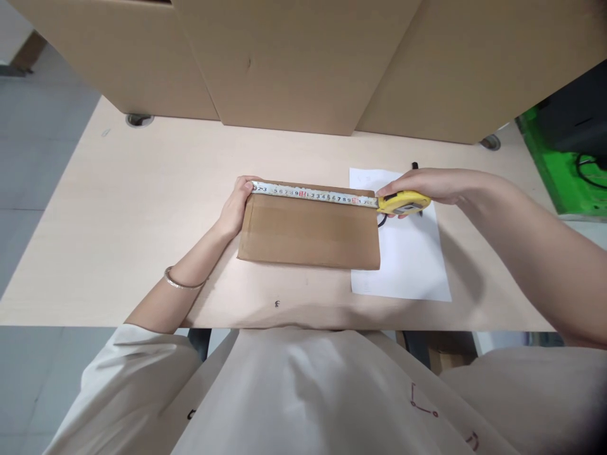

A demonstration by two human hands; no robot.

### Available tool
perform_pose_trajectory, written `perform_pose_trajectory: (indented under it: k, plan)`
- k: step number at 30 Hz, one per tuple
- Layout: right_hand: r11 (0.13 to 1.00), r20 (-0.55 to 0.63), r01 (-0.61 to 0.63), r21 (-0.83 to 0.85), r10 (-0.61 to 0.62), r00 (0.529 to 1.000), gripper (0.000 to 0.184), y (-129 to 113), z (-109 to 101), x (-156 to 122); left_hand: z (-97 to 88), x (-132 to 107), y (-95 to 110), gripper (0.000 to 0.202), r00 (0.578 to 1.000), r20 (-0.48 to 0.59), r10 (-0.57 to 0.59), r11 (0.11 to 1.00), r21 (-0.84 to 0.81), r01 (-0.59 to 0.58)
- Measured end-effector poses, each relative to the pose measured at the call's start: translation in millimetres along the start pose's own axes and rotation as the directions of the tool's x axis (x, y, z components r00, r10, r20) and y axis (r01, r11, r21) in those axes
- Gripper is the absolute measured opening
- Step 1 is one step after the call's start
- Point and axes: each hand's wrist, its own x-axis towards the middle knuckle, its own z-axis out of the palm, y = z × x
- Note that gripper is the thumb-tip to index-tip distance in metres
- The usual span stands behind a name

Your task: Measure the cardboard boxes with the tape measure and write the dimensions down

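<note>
A brown cardboard box (310,234) rests on the table in front of me. Across its top, near the far edge, runs the white blade of a tape measure (403,202) with a yellow case. My right hand (427,182) is closed around that case just past the box's right end. At the left end, my left hand (237,205) wraps the box's corner, its thumb pressing the blade's tip down on the edge. Under the box's right end lies a sheet of white paper (408,265). A black pen (415,166) on the paper is partly hidden by my right hand.
Large cardboard boxes (294,63) stand in a row along the back of the light wooden table (118,221). Two round cable holes, one (139,120) at left, are in the tabletop. At right is a green surface (559,183) with a dark object and cable.
</note>
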Motion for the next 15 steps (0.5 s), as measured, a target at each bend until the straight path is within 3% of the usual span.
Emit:
perform_pose_trajectory:
  k: [6,11,15]
  plan:
    - [0.998,-0.049,-0.014,-0.058,0.011,0.999,0.026,-1.6,2.4,1.4,0.6,-0.4,-0.1,0.049,1.0,0.006,0.009,1.0,-0.006,-0.009]
    - [0.987,-0.01,-0.029,-0.16,0.027,1.0,0.03,-2.8,1.2,1.1,-0.5,-2.3,5.1,0.053,1.0,0.017,0.001,0.997,0.071,-0.002]
    - [0.967,-0.017,0.02,-0.255,-0.026,1.0,0.031,-12.3,1.2,-9.6,2.5,-1.5,6.4,0.054,1.0,0.011,-0.005,0.998,0.064,0.004]
